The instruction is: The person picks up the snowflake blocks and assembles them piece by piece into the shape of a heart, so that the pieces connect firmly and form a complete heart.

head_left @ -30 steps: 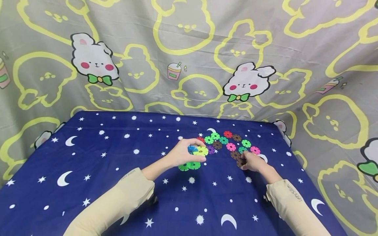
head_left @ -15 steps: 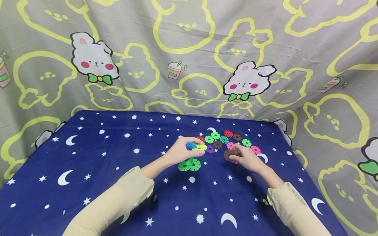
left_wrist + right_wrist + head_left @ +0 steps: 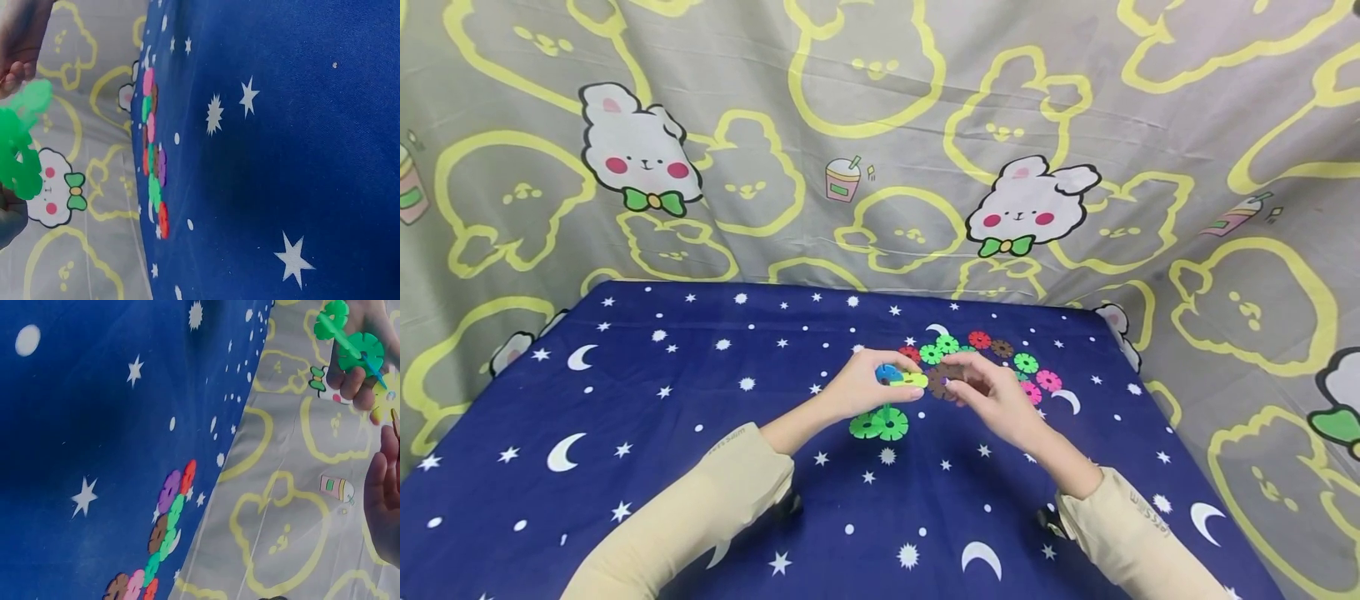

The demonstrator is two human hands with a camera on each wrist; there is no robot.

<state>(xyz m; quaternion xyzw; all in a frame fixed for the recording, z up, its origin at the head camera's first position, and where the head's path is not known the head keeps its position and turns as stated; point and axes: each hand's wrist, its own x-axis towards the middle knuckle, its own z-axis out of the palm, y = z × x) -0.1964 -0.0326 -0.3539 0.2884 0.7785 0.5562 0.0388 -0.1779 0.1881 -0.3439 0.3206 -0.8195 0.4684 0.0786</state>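
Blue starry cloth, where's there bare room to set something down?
On the blue cloth, the widest bare patch lies left of the left sleeve, back toward the curtain. Another lies nearer the camera, between both sleeves. It's crowded toward the back right, where loose discs lie and the left hand and right hand hold more nearby.

blue notched disc (image 3: 887, 372) | yellow notched disc (image 3: 912, 380) | green notched discs (image 3: 892, 425) | brown notched disc (image 3: 937, 385) | other discs (image 3: 979, 339): red, pink, purple, green | tablecloth (image 3: 700, 533): navy, white stars, crescents, dots | curtain (image 3: 737, 50): grey, yellow animal outlines, white rabbits | sleeves (image 3: 692, 508): beige, dark lettering
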